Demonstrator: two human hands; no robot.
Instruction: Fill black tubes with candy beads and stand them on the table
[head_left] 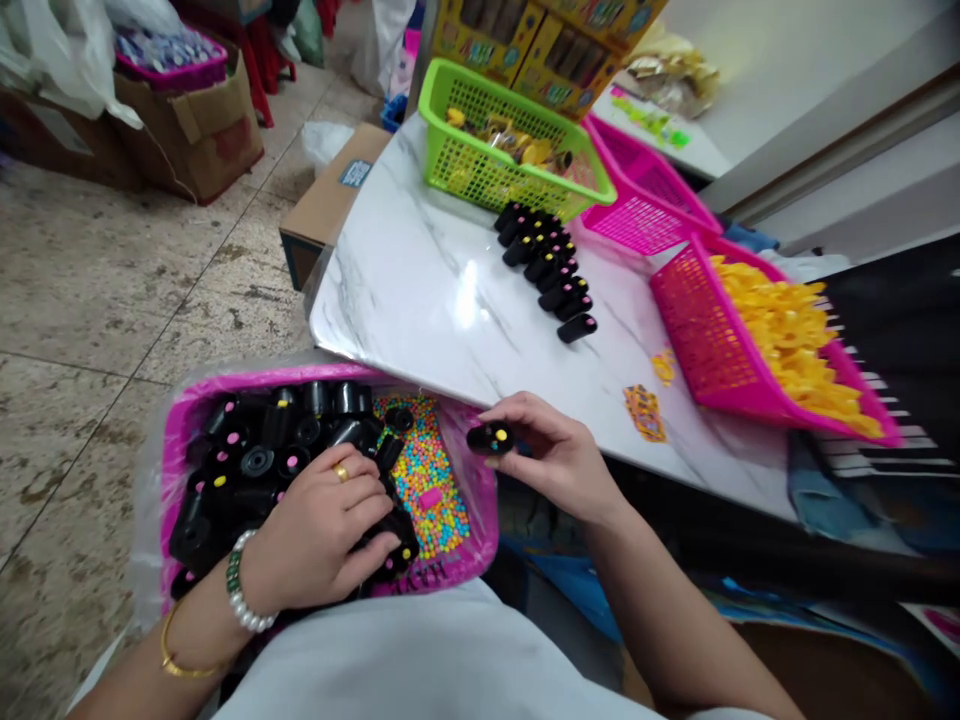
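Note:
My right hand (559,455) pinches a short black plastic cylinder (484,438) with a yellow dot on its end, held just above the table's near edge. Lower left, my left hand (330,525) lies over a heap of similar black cylinders (259,460), fingers curved down and thumb apart; it is not clear that it grips one. The heap fills one side of a pink basket (487,520) lined with clear plastic. Beside it in the basket lie many small coloured beads (435,490), with a pink piece (430,498) on top.
Rows of black cylinders (544,250) with pink or yellow dots lie on the marble-patterned table (420,270). Behind them stands a green basket (510,190) of yellow parts. A pink basket (697,340) of yellow pieces is at right, near small printed stickers (645,413). Cardboard boxes (187,140) stand on the floor.

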